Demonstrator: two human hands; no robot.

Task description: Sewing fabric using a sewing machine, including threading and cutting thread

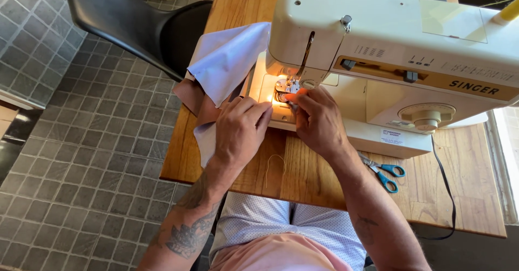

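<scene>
Basically, both hands were at the needle area of the cream sewing machine (389,49) on the wooden tabletop (303,179). Left hand (240,130) lay flat, fingers loosely curled, pressing the pale lilac fabric (227,60) beside the lit presser foot (284,87). Right hand (319,120) was pinched at the foot — likely on thread, too small to tell. Risk: fingertips that close to the needle get hit if the machine runs. Loose thread (274,168) and blue-handled scissors (386,174) sat nearby.

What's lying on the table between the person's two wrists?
A loose piece of pale thread lies on the wooden table between the left hand and right hand, seen from the head camera.
</scene>
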